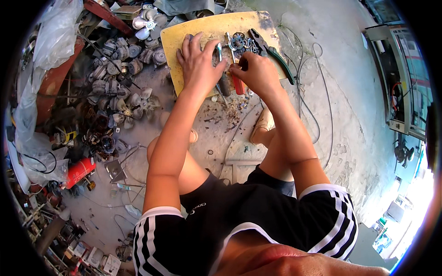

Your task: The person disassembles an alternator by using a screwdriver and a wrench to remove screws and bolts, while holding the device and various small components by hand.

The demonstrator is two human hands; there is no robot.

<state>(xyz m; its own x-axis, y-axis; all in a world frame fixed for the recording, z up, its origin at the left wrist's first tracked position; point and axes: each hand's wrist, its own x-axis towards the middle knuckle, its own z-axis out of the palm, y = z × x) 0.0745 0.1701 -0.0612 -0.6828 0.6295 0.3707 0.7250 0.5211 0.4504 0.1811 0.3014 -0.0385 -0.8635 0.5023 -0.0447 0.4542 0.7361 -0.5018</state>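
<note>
My left hand [199, 62] rests over a worn yellow board [230, 22], fingers spread. A shiny metal tool [218, 48] lies beside its index finger and thumb; whether they touch it is unclear. My right hand [258, 73] is curled, with thumb and index finger drawn together; what they pinch, if anything, is hidden. Just below those fingertips is a screwdriver's red handle [239, 86]. Left of that handle lies a dark-handled tool [224, 85]. Beyond my right hand are a round metal part [237, 41], small loose metal pieces [251, 46] and pliers [281, 63] with dark green handles.
Small motors [113, 64] and fan blades [145, 101] are heaped on the left, near plastic sheeting [57, 43]. A red cylinder [79, 172] lies lower left. Dark debris [225, 112] litters the floor before the board. Cables [317, 87] trail right, toward a metal-framed cabinet [398, 78].
</note>
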